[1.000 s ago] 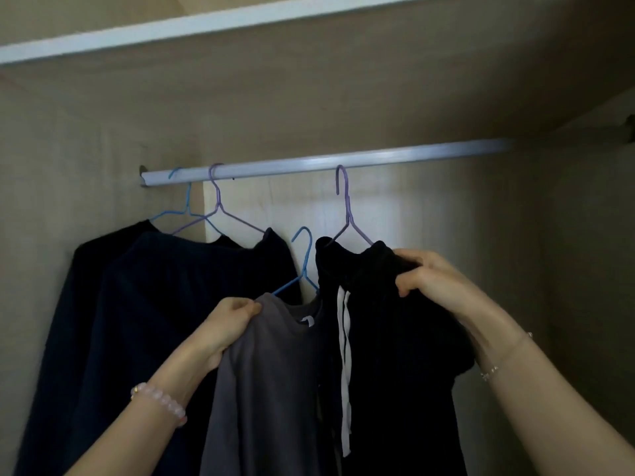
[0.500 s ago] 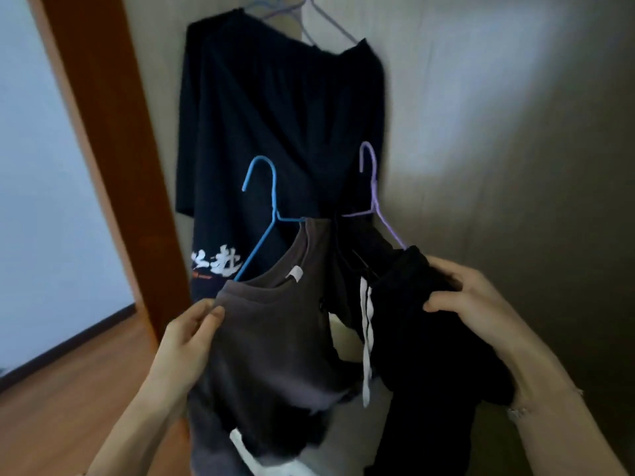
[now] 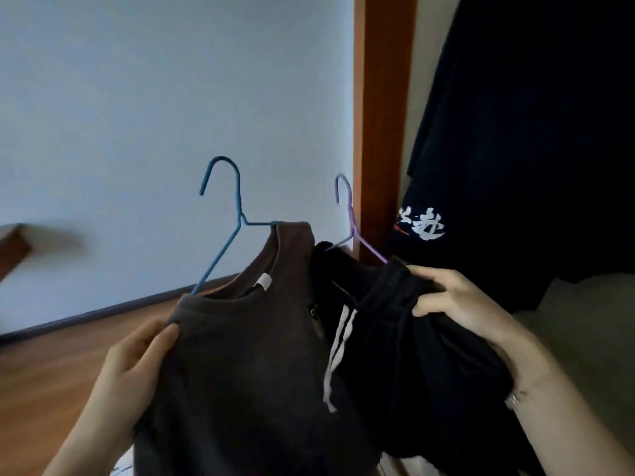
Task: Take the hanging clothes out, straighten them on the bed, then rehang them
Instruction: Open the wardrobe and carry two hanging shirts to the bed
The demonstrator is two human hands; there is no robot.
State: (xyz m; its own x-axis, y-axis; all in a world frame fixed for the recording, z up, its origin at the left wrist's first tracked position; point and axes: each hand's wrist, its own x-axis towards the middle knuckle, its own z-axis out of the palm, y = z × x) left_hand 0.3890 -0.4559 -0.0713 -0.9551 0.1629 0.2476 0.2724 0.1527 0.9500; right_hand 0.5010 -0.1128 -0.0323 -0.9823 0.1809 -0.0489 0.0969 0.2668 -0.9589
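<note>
My left hand (image 3: 137,365) grips the shoulder of a grey-brown t-shirt (image 3: 247,365) that sits on a blue hanger (image 3: 223,214). My right hand (image 3: 460,307) holds the waistband of a black garment (image 3: 412,355) with white drawstrings (image 3: 338,341), draped on a purple hanger (image 3: 350,218). Both hangers are off the rail and held in front of me, hooks pointing up. A dark navy shirt (image 3: 515,149) with white printed characters still hangs in the wardrobe at the right.
The orange-brown wardrobe frame (image 3: 385,115) stands upright just behind the purple hanger. A pale blue wall (image 3: 154,97) fills the left, with a dark skirting board and wooden floor (image 3: 51,365) below. A blurred brown object (image 3: 10,249) shows at the left edge.
I have turned left away from the wardrobe with both garments lifted off the rail. The wardrobe frame and the navy shirt have slid to the right of the view.
</note>
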